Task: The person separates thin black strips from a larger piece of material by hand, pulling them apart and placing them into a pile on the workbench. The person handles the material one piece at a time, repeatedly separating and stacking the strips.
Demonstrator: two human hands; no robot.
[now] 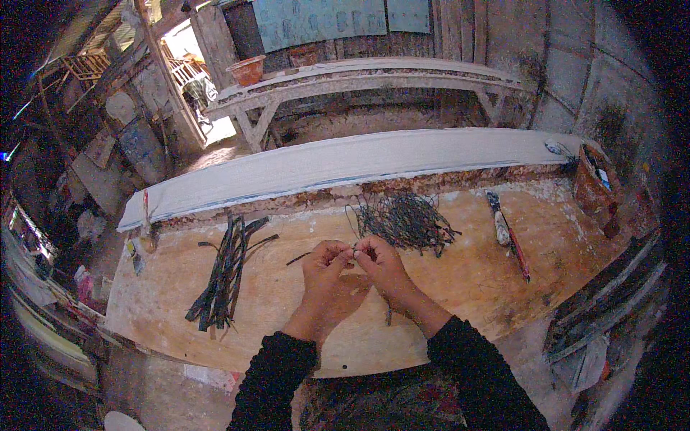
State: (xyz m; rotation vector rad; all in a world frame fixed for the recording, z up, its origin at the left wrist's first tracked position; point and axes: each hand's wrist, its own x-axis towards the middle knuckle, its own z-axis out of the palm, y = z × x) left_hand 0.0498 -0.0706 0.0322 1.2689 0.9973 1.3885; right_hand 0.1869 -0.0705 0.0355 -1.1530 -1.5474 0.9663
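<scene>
Pinched together on a thin dark strand mid-surface, 2 hands, left hand and right hand; best kept taut, fingertips close, clear of the tangled pile.

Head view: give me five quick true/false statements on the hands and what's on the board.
1. Both hands meet at the middle of the wooden board. True: left hand and right hand touch fingertips, pinching a thin dark strand.
2. The bundle of dark strips lies right of the hands. False: it lies to their left.
3. A tangled pile of thin strands sits beyond the hands. True.
4. The tool is in the right hand. False: it lies on the board, apart.
5. The sleeves are white. False: black.
</scene>
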